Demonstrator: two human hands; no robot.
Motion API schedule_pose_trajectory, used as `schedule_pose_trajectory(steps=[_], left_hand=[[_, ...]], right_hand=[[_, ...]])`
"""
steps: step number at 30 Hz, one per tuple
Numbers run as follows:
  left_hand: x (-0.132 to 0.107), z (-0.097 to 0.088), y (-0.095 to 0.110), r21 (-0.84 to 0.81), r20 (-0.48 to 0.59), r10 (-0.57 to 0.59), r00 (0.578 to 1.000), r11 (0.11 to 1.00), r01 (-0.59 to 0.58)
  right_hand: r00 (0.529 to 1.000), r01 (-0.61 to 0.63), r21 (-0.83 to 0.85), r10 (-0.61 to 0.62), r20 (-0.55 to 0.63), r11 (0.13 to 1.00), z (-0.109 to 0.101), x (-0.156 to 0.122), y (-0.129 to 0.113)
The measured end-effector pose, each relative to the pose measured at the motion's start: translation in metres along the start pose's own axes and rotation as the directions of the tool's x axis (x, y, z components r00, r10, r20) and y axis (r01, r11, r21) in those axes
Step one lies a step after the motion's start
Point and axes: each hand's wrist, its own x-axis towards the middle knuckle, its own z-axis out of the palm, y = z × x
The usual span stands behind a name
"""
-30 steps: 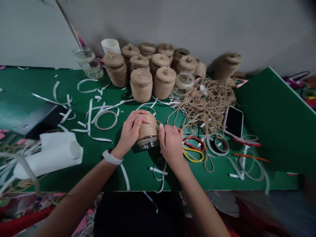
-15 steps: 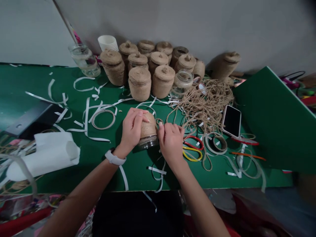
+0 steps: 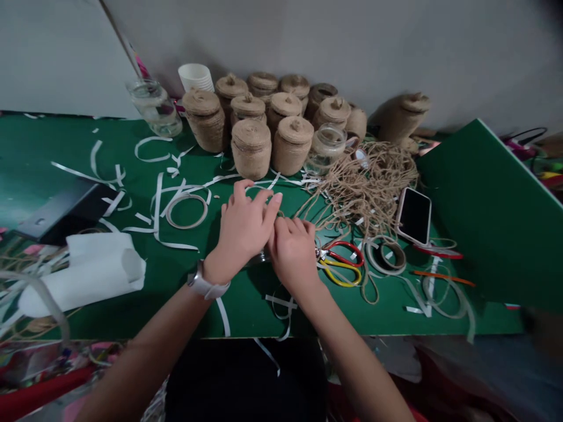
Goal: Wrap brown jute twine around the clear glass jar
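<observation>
Between my hands lies a twine-wrapped glass jar on its side, almost wholly covered; only a bit of its glass neck (image 3: pixel 263 257) shows below my fingers. My left hand (image 3: pixel 244 225) is curved over the jar, thumb reaching toward the right. Against the jar's right side, my right hand (image 3: pixel 294 249) has its fingers curled closed, where jute twine runs in; the fingertips' hold is mostly hidden. Right of that hand lie scissors (image 3: pixel 345 264) with red and yellow handles. Loose jute twine (image 3: pixel 373 181) forms a tangled heap behind them.
Several twine-covered lidded jars (image 3: pixel 251 149) stand along the back, with bare glass jars (image 3: pixel 326 149) and paper cups (image 3: pixel 196 77). A phone (image 3: pixel 414 215), tape rolls (image 3: pixel 387 256) and a green board (image 3: pixel 488 217) are at right. White strips (image 3: pixel 176 245) and a paper roll (image 3: pixel 83 272) lie left.
My left hand has moved over the jar toward the right, covering its twine-wrapped body. My right hand has shifted slightly left, so the two hands now meet.
</observation>
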Motion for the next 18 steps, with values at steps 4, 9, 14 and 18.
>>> schedule_pose_trajectory(steps=[4,9,14,18], left_hand=[[0.007,0.005,-0.006,-0.095,0.086,0.007,0.996,0.995,0.001],[0.011,0.009,-0.025,-0.391,0.045,-0.041,0.998,0.919,0.055],[0.008,0.011,-0.036,-0.546,0.027,-0.03,0.999,0.837,0.04],[0.008,0.006,-0.036,-0.436,0.045,0.064,0.997,0.899,-0.038]], right_hand=[[0.999,-0.047,0.018,0.046,0.018,0.999,0.0,0.001,0.003],[0.995,-0.095,0.015,0.095,0.036,0.995,0.006,0.0,0.012],[0.997,-0.079,0.031,0.079,0.016,0.996,0.01,-0.005,0.009],[0.997,-0.058,0.019,0.059,-0.041,0.998,0.01,-0.005,0.004]])
